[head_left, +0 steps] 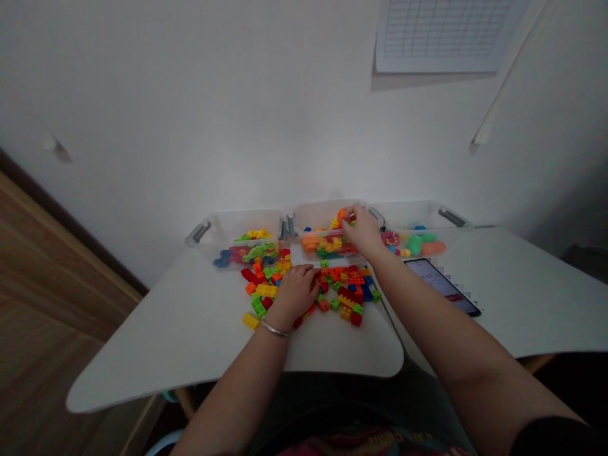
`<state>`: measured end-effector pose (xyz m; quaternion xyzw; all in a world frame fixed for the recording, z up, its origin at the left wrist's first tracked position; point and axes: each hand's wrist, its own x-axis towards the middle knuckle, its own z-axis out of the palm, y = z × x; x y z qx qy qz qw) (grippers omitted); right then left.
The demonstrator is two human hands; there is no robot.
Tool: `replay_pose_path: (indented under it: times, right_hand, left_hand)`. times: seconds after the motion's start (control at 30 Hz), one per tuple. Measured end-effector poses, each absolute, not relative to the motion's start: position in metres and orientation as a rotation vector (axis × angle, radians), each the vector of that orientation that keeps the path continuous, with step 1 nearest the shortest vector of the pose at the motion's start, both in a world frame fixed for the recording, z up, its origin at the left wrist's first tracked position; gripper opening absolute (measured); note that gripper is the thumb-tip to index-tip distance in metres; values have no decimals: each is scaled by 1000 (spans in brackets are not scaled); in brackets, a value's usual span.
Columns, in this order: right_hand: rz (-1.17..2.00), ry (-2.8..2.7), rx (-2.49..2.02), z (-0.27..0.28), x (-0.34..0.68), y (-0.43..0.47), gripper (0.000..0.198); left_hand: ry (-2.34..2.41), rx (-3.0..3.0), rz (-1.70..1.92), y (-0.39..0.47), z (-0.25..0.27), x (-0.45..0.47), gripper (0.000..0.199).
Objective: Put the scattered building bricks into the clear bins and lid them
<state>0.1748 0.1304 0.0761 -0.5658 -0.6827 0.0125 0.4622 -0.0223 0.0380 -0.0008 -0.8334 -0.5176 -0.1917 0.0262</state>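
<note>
1. Bricks (349,292) of red, orange, green, yellow and blue plastic lie scattered in a loose pile on the white surface (156,342), just in front of three clear bins set in a row against the wall.
2. Middle bin (319,218), at twelve o'clock from the pile, holds more bricks; the left bin (223,229) sits at ten o'clock, the right bin (430,212) at two o'clock with round coloured pieces inside.
3. A phone (441,285) lies screen-up at three o'clock from the pile.
4. Right hand (363,231) reaches into the middle bin, fingers closed around an orange brick (342,215).
5. Left hand (295,292), a bangle at the wrist, rests palm down on the pile, fingers curled over bricks; whether they grip one I cannot tell.
</note>
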Motion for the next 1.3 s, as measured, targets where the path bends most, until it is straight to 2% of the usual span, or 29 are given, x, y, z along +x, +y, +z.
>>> replay_pose_path:
  times: [0.13,0.47,0.7,0.87,1.0,1.3]
  right_hand:
    - [33,-1816,-1392,81,167,131,10]
    - [-78,-1793,-1113,69,181,99,26]
    - [-8,-1964,-1016,36,185,63,19]
    - [69,-2239,-1124,5,183,61,36]
    - [-31,-2394,-1193,4,171,66,44]
    - [-267,-2377,-1354,7,163,72,29]
  left_hand:
    - [-1592,-2566,-599,38,-2,-22,32]
    - [-1574,-2575,-647,39,-5,-24,32]
    - [-1582,-2574,-642,36,-1,-22,31]
    - [-1588,-2572,-619,36,0,-21,31]
    - [-1576,-2575,-633,38,-3,-23,31]
    - [-1567,-2581,-663,40,-6,-25,31]
